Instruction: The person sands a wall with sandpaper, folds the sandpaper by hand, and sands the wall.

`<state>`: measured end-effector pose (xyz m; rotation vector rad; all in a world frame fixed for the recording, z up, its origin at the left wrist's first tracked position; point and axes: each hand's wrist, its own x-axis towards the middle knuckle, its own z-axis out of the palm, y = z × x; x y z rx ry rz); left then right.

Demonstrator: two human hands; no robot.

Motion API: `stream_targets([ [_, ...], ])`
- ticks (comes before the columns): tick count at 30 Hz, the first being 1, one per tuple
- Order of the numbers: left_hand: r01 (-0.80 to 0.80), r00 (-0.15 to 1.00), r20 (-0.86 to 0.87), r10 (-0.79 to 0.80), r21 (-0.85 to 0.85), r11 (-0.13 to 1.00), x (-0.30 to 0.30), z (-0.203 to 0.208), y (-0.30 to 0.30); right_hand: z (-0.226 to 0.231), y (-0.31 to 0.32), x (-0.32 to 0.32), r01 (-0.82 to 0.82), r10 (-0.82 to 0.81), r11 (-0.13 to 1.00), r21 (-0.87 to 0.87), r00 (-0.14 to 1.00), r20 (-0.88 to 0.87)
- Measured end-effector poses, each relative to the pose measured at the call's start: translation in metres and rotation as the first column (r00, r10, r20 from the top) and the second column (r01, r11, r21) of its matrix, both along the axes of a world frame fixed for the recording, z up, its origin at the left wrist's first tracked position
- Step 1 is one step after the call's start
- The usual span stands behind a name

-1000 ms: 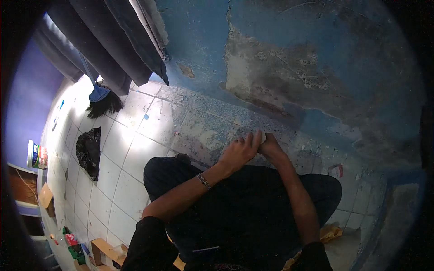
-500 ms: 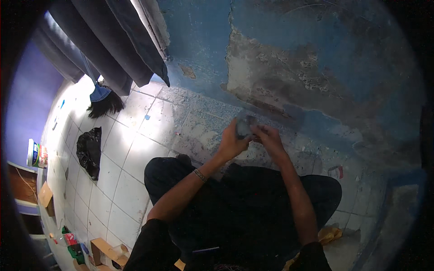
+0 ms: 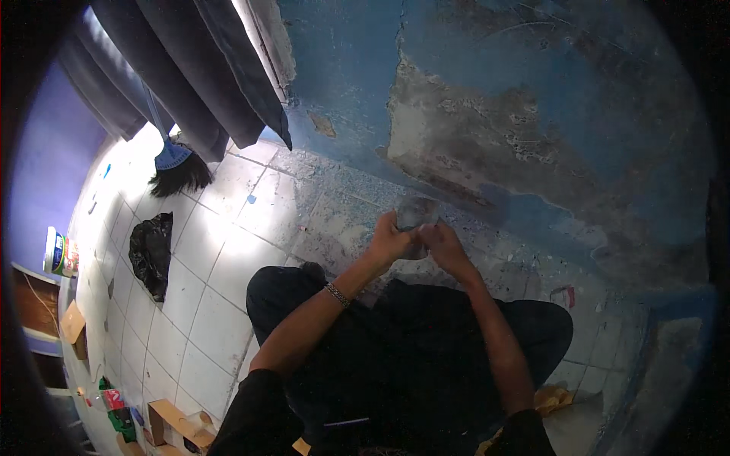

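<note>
Above my crossed legs, my left hand [image 3: 391, 242] and my right hand [image 3: 450, 252] meet in front of the dusty base of the wall. Between them they grip a small grey, dusty piece [image 3: 417, 211] that looks like a flat sheet; its exact kind is unclear. Fingers of my left hand wrap its left side. On the right side, my right hand pinches it with the fingertips close to the left ones. A paler part of the piece shows below the fingers.
Ahead rises a blue wall [image 3: 342, 83] with peeling paint and bare plaster [image 3: 464, 121]. Chips and dust cover the tiles along its base. To the left are a broom [image 3: 179, 167], a dark curtain [image 3: 190, 68], a black plastic bag [image 3: 151, 254], a bucket [image 3: 62, 253] and cardboard boxes [image 3: 179, 422].
Both hands have come closer together, and my right hand has moved slightly down and left. The grey piece has turned, showing more of its pale face.
</note>
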<state>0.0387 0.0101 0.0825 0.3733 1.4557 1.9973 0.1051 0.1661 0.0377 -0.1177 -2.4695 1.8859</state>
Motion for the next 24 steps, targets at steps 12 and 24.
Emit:
stream_targets([
  [12,0.075,0.995,-0.052,-0.084,-0.161,0.984,0.004,0.001,0.004,0.014,0.004,0.001,0.248,-0.21,0.954,-0.166,0.953,0.216],
  [24,0.124,0.986,-0.067,-0.153,-0.323,0.938,0.006,0.002,0.006,0.015,0.003,-0.002,0.25,-0.196,0.932,-0.263,0.956,0.217],
])
